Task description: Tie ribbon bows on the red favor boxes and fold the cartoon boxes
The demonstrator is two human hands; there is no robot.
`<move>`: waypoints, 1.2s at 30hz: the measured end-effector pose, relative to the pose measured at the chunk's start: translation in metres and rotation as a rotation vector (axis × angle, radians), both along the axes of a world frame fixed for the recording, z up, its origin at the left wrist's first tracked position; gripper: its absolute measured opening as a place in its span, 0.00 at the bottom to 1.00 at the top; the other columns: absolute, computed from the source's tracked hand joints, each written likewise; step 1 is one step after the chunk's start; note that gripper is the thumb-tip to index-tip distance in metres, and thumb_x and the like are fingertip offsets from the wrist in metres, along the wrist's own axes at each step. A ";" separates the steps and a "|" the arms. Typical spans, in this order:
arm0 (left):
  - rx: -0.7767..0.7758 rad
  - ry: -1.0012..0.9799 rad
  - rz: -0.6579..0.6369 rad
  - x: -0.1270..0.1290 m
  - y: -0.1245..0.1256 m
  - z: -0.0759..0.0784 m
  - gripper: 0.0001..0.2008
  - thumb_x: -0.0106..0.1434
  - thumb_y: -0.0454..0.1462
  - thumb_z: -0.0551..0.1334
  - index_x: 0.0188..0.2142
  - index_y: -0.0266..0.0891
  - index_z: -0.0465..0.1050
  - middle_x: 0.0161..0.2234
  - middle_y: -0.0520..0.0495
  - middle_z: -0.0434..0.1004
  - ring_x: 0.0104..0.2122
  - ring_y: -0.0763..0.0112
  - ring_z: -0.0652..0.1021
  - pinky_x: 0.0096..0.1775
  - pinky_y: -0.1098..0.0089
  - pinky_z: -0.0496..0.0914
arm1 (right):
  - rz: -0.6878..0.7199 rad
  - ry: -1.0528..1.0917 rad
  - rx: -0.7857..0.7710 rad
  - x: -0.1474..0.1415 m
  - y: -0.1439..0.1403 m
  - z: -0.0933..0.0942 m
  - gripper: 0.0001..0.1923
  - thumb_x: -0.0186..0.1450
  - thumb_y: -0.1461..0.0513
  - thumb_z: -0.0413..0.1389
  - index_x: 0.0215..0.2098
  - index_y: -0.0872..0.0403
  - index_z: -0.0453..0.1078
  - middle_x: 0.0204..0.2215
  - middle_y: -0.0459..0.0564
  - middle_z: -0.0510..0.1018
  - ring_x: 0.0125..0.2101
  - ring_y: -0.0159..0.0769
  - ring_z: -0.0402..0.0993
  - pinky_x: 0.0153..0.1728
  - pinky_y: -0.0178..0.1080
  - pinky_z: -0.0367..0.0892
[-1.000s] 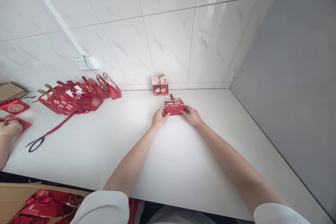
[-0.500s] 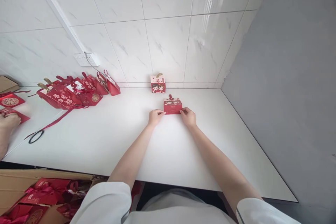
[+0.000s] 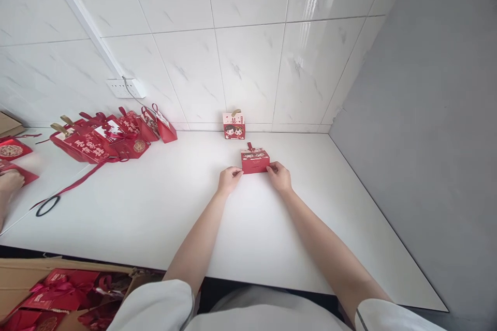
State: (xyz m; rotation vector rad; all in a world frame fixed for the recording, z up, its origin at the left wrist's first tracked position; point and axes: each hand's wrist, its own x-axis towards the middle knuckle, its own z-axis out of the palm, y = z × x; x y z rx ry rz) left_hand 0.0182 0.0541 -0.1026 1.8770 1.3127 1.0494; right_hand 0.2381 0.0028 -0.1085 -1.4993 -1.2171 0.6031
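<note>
A small red gift box point(image 3: 255, 161) with a dark red ribbon loop on top stands on the white table point(image 3: 174, 212) in front of me. My left hand point(image 3: 230, 180) pinches its lower left corner between thumb and fingers. At the lower right corner my right hand point(image 3: 279, 176) grips the box in the same way. Its front face is plain red with small print, and cartoon figures show on the sloping upper part. Just behind stands a similar box point(image 3: 234, 132) with a gold loop, touched by neither hand.
Several red gift boxes point(image 3: 91, 147) stand along the wall at left, with a loose red ribbon point(image 3: 83, 182) and a black ring point(image 3: 47, 206) before them. Another person's hand point(image 3: 11, 181) rests at the far left. Below, a carton point(image 3: 15, 279) holds more boxes. A grey wall point(image 3: 435, 129) bounds the right.
The held box has turned slightly, its right side now nearer the back, and its front flap looks closer to flat. Both hands keep their hold. The view has shifted a little.
</note>
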 end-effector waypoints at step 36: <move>-0.098 -0.330 0.107 -0.004 -0.021 0.016 0.15 0.55 0.40 0.68 0.43 0.40 0.77 0.44 0.43 0.80 0.47 0.62 0.79 0.45 0.63 0.76 | 0.142 0.120 0.048 -0.015 -0.024 0.024 0.16 0.63 0.47 0.54 0.35 0.50 0.62 0.26 0.44 0.73 0.25 0.35 0.70 0.28 0.37 0.66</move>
